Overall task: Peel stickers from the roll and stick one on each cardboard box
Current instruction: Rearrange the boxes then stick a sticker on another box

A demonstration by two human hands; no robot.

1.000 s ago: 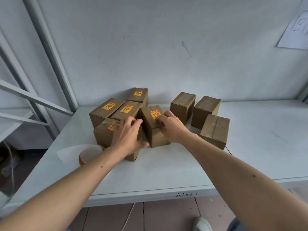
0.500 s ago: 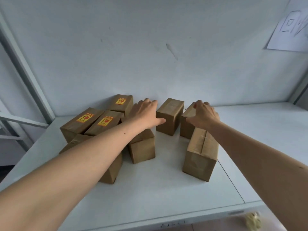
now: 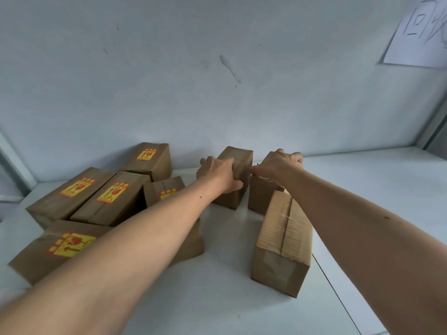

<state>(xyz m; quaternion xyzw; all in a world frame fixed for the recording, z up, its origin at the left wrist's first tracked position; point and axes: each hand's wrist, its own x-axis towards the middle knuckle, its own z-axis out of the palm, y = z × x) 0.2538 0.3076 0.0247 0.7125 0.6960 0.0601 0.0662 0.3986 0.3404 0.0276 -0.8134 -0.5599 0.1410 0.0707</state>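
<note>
Pale wall [image 3: 217,93] backs a white surface [image 3: 217,298] with cardboard boxes. Left hand [image 3: 217,174] grips the side of an unlabelled box [image 3: 235,175], fingers wrapped over its top. Right hand [image 3: 278,165] lies just beside it on a second plain box [image 3: 262,197], fingers curled over the far edge. A third plain box [image 3: 283,243] lies below the right forearm. Left of the left arm sit five boxes [image 3: 79,199] bearing yellow-red stickers [image 3: 77,187]. No sticker roll shows.
</note>
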